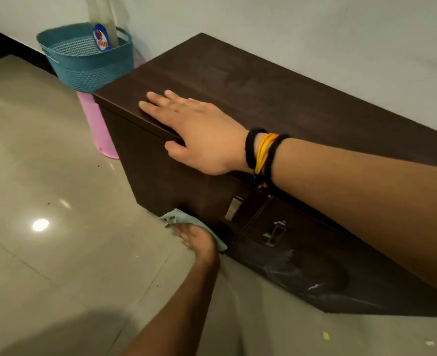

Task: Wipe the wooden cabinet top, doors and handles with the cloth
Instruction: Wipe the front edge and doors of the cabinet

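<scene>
Running from the upper left toward the lower right of the head view, the wooden cabinet (250, 80) stands with its long axis along the white wall (315, 29), back edge against it, front face toward the tiled floor (45, 188). Cabinet top is dark brown and carries nothing but a hand. Two doors (302, 258) show on the front face, each with a metal handle: one handle (233, 208) near the inner edge of the left door, the other (274, 233) just beside it on the right door. Pale smears mark the lower part of the right door.

Past the cabinet's left end, a teal basket (86, 60) sits on a pink stool (98, 129), with a bottle (102, 34) standing in it.

Right hand (199, 132) lies flat and spread on the cabinet top near the left front corner, thumb hooked over the front edge, holding nothing. Black and yellow bands (262, 155) circle its wrist.

Left hand (197, 237) is low at the bottom edge of the left door, pressing the cloth (184, 219) against the door face. The cloth is pale green and bunched, lying along that bottom edge, its loose end pointing toward the cabinet's left end.
</scene>
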